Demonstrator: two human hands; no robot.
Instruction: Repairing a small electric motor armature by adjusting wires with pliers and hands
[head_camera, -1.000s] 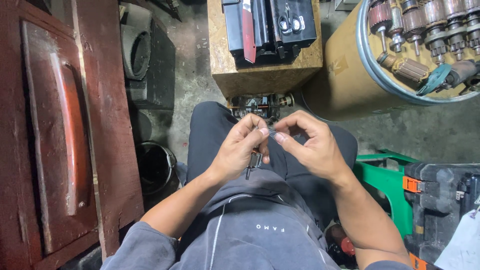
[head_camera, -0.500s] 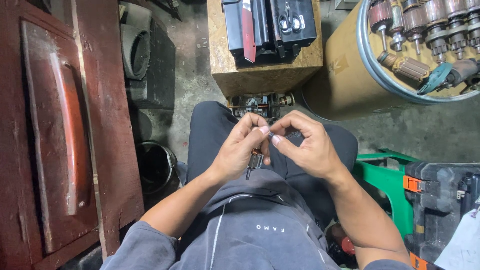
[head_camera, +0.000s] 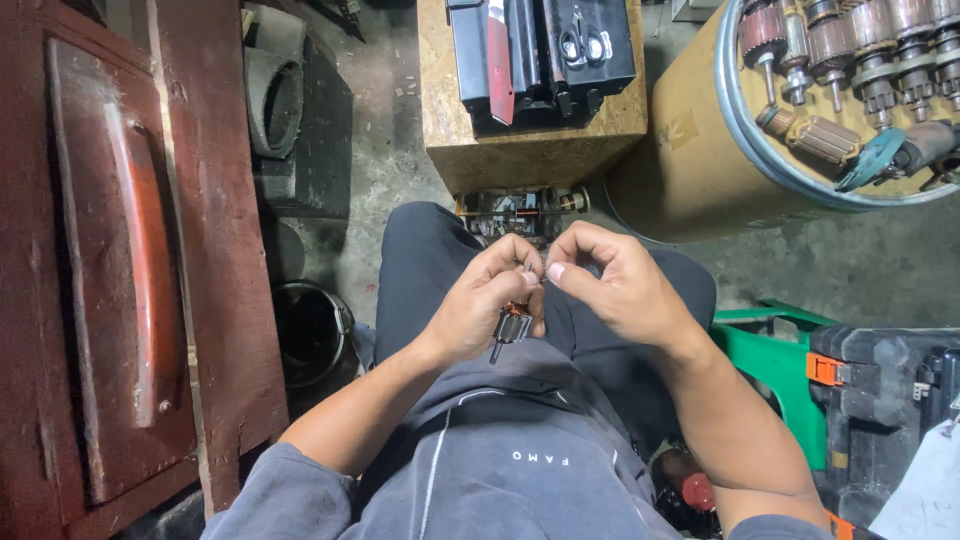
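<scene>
The left hand (head_camera: 490, 305) was clenched around a small motor armature (head_camera: 512, 326), whose dark shaft stuck out just below the grip, over the person's lap. The thumb and forefinger of that hand pinched together at the top of the part. The right hand (head_camera: 610, 290) met it there, fingertips (head_camera: 556, 270) pressed against the left hand's fingertips, closed in a pinch on something too fine to make out, perhaps a strand of wire; what it held could not be told. The two grips touched each other above the knees, which were covered by dark trousers (head_camera: 425, 260).

Just beyond the grip, on the floor, lay a small mechanical assembly (head_camera: 520, 208), partly hidden by the hands. Farther out from it stood a chipboard box (head_camera: 470, 130) that carried a black case (head_camera: 545, 45) with a red-bladed tool and scissors. Well out on the right hand's side stood a round cardboard drum (head_camera: 680, 150) with a metal rim, on top of which lay several larger armatures (head_camera: 820, 135). Nearer on that side were a green plastic stool (head_camera: 775, 355) and a black tool case (head_camera: 890, 400) with an orange latch. Well out on the left hand's side lay a red-brown wooden panel (head_camera: 120, 260), and between it and the grip a dark bucket (head_camera: 310, 325) stood on the floor.
</scene>
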